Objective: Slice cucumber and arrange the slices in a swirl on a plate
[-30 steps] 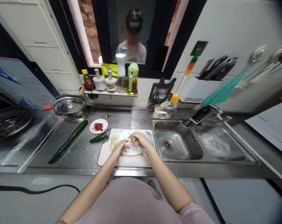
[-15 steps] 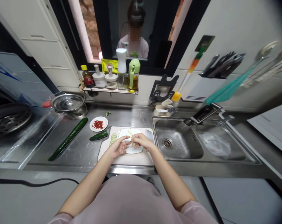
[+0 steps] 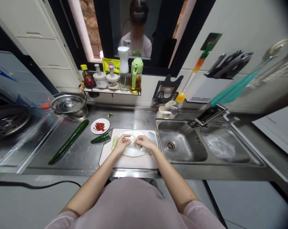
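Both of my hands are over a white plate [image 3: 134, 153] lying on a pale cutting board [image 3: 117, 163]. A few thin cucumber slices [image 3: 133, 134] lie in a curve on the plate. My right hand [image 3: 144, 142] is over the plate's right side, its fingertips pinched on a cucumber slice low against the plate. At the plate's left, my left hand [image 3: 123, 143] has its fingers apart, with nothing visible in them. Beside it, more cucumber slices [image 3: 114, 142] overlap in a row on the board. A knife blade [image 3: 152, 138] lies at the board's right.
A cut cucumber piece [image 3: 100, 138] and a whole cucumber [image 3: 70, 141] lie left of the board. Behind them stand a small plate of chopped red pieces [image 3: 100, 126] and a lidded steel pot [image 3: 70, 105]. The sink [image 3: 182, 143] is on the right, a seasoning rack [image 3: 112, 91] behind.
My hands, close together before, have moved apart. The left hand has gone up and left; the right has lowered to the plate. One more slice shows on the plate.
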`<state>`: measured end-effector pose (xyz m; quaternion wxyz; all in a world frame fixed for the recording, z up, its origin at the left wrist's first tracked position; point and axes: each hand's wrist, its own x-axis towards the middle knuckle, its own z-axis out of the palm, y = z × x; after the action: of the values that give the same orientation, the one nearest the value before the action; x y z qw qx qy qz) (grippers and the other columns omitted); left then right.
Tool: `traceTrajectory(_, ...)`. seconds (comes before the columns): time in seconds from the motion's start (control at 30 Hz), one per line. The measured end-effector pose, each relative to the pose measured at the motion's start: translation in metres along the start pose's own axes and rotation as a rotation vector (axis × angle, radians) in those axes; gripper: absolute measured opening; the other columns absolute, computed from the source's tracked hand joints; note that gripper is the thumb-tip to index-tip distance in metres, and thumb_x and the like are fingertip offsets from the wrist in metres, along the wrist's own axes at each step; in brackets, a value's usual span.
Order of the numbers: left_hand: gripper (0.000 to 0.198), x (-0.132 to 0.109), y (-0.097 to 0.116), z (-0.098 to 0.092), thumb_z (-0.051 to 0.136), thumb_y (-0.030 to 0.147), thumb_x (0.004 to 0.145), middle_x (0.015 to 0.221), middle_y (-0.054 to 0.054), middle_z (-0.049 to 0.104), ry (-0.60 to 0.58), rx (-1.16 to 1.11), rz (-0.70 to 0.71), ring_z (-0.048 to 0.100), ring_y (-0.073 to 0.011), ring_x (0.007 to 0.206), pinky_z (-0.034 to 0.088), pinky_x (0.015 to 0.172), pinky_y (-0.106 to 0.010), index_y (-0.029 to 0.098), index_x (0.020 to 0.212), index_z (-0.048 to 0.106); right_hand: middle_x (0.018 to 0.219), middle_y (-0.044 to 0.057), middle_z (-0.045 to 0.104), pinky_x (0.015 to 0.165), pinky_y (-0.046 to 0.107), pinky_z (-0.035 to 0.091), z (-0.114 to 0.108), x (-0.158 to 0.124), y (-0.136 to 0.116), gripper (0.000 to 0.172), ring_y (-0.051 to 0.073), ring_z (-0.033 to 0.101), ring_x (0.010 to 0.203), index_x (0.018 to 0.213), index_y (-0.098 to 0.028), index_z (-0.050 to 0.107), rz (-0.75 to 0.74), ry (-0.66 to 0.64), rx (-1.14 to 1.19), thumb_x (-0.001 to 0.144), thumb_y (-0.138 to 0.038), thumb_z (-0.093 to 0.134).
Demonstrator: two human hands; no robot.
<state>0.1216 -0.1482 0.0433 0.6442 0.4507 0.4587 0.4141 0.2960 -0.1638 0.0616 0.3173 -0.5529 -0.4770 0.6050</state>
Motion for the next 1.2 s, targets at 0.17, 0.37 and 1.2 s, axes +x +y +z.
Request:
traceTrajectory(0.17,0.034,0.015,-0.010,-0.002,0.070,0.024,0.060,0.065,0.002,0.061,0.054,0.115,0.104,0.055,-0.0103,0.060,0.041,0.061,-0.022,0.016,0.092,0.063,0.052,-0.004,0.057,0.051,0.018,0.042,-0.003,0.018,0.011,0.012,0.008,0.052,0.048,0.073,-0.016,0.060,-0.019,0.001,0.056,0.066,-0.026,0.063)
traceTrajectory(0.37,0.027,0.030,-0.023,-0.007,0.063,0.019,0.067,0.068,0.002,0.062,0.099,0.327,0.149,0.054,-0.0098,0.060,0.041,0.060,-0.021,0.017,0.094,0.064,0.055,-0.005,0.054,0.055,0.020,0.038,-0.009,0.039,0.022,0.007,0.008,0.047,0.052,0.070,-0.016,0.060,-0.109,0.119,-0.156,0.067,-0.022,0.062)
traceTrajectory(1.2,0.022,0.065,-0.025,0.003,0.053,0.024,0.082,0.091,-0.001,0.071,0.154,1.107,0.088,0.059,-0.0239,0.098,0.028,0.088,-0.039,0.029,0.100,0.065,0.105,0.009,0.068,0.077,0.024,0.035,-0.015,0.080,0.015,0.020,0.018,0.057,0.098,0.102,-0.020,0.064,-0.058,0.185,-1.113,0.090,-0.023,0.049)
